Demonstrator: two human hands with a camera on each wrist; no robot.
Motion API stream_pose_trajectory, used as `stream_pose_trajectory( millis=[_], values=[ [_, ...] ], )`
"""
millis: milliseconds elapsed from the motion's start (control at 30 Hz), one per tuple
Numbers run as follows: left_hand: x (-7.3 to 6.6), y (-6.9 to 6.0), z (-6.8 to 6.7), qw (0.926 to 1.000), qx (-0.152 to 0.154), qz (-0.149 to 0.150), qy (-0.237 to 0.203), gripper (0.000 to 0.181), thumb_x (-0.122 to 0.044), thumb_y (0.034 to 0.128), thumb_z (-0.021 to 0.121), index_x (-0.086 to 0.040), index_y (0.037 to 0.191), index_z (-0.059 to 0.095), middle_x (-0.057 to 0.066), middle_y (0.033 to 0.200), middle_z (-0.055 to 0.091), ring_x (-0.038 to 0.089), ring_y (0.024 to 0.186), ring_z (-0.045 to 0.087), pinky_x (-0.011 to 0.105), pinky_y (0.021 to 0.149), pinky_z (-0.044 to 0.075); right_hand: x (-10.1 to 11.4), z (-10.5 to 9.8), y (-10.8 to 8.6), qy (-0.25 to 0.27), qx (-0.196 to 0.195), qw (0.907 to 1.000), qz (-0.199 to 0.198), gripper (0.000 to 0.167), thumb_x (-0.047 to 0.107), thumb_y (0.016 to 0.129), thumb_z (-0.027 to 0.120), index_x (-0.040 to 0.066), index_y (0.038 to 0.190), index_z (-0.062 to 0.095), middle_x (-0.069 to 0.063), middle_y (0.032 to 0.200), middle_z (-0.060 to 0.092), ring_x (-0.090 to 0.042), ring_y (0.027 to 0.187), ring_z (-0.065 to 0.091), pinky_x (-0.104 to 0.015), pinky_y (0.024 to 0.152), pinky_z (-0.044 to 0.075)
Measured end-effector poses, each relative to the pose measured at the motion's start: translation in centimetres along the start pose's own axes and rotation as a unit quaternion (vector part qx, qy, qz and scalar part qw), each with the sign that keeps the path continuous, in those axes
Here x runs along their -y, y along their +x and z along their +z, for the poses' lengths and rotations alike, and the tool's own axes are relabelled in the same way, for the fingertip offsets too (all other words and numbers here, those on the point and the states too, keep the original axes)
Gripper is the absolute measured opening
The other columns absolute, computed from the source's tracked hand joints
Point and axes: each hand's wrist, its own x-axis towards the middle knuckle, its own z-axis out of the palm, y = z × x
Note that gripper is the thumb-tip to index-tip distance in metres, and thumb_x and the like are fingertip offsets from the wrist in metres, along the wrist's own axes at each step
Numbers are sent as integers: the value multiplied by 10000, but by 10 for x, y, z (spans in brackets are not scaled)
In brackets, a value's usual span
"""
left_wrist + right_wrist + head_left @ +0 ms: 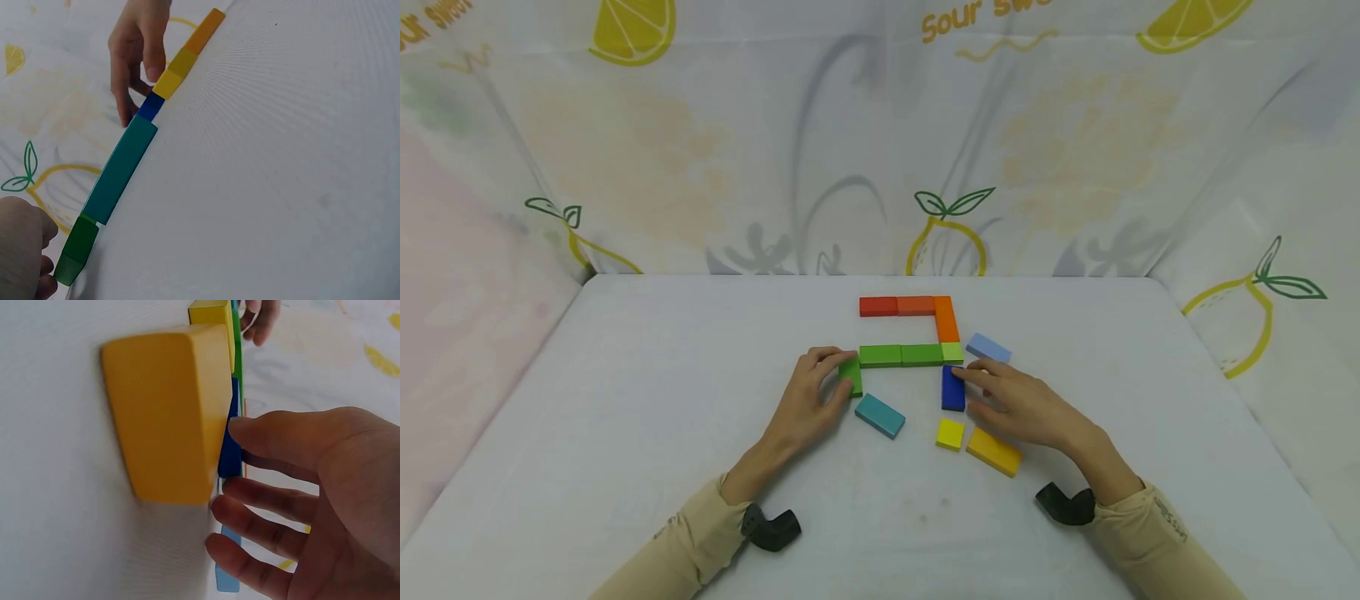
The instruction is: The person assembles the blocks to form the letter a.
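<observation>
At the left end of the row, my left hand (pixel 808 400) holds a green block (pixel 852 377) upright-on to the row, fingers at its far end and thumb near its close end. My right hand (pixel 1026 404) touches a dark blue block (pixel 953 388) with the index fingertip on its upper right part; the thumb lies beside it and the other fingers are loosely spread. That blue block lies just below a small light green block (pixel 952 353). Two green blocks (pixel 901 356) run leftward from the light green one. In the right wrist view the thumb partly covers the blue block (pixel 230 450).
An orange block (pixel 947 319) and two red blocks (pixel 897 306) form the far part of the layout. Loose nearby lie a teal block (pixel 880 415), a small yellow block (pixel 950 434), an orange-yellow block (pixel 994 452) and a light blue block (pixel 988 347). Printed cloth (pixel 865 150) hangs behind the white table (pixel 662 350).
</observation>
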Motion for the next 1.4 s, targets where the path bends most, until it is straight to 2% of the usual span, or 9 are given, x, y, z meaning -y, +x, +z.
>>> stream_pose_trajectory(
  millis=[300, 533, 767, 900, 1067, 1200, 1400],
  values=[
    [1, 2, 2, 10000, -9, 68, 60, 424, -109, 884, 627, -112, 1301, 549, 97, 1231, 534, 246, 1175, 474, 445, 1001, 400, -4, 3, 3, 139, -268, 9991, 314, 521, 371, 853, 684, 170, 1313, 544, -95, 1354, 518, -162, 974, 596, -373, 807, 530],
    [2, 2, 1, 9999, -5, 118, 103, 434, -96, 876, 635, -115, 1300, 546, 99, 1231, 530, 242, 1177, 478, 447, 1005, 400, -6, 7, 4, 392, -531, 9968, 448, 525, 392, 824, 710, 180, 1281, 561, -44, 1284, 565, -153, 994, 576, -365, 825, 511],
    [6, -14, -13, 9994, -125, -132, 287, 443, -88, 875, 636, -110, 1307, 537, 107, 1235, 519, 252, 1183, 477, 443, 998, 398, -5, 16, 22, 791, -427, 9959, 135, 472, 359, 843, 699, 188, 1262, 563, 46, 1202, 594, -101, 986, 541, -314, 844, 476],
    [7, -19, -17, 9993, -161, -116, 310, 451, -87, 871, 643, -101, 1308, 536, 114, 1229, 522, 258, 1179, 478, 454, 994, 397, -5, 19, 26, 967, -341, 9947, 82, 489, 344, 842, 704, 179, 1274, 547, 53, 1220, 590, -103, 1002, 538, -315, 868, 475],
    [6, -13, -9, 9998, -167, 60, 48, 449, -75, 871, 639, -87, 1308, 535, 109, 1221, 524, 243, 1176, 478, 447, 1001, 390, -12, 14, 19, 941, -391, 9947, 148, 504, 327, 839, 709, 161, 1283, 538, 42, 1226, 589, -114, 1012, 539, -325, 866, 479],
    [5, -9, -1, 9997, -148, 199, 51, 448, -66, 865, 639, -81, 1301, 539, 111, 1212, 528, 243, 1161, 488, 444, 989, 401, -18, 11, 13, 903, -358, 9951, 207, 507, 329, 842, 706, 158, 1289, 539, 41, 1223, 592, -112, 1009, 532, -306, 845, 475],
    [4, -2, 3, 9994, -169, 293, 51, 457, -51, 855, 651, -88, 1298, 544, 110, 1213, 528, 245, 1164, 488, 447, 998, 399, -23, 9, 8, 945, -405, 9946, 165, 510, 321, 854, 694, 153, 1306, 527, 38, 1221, 591, -118, 1005, 530, -299, 829, 476]
  ],
)
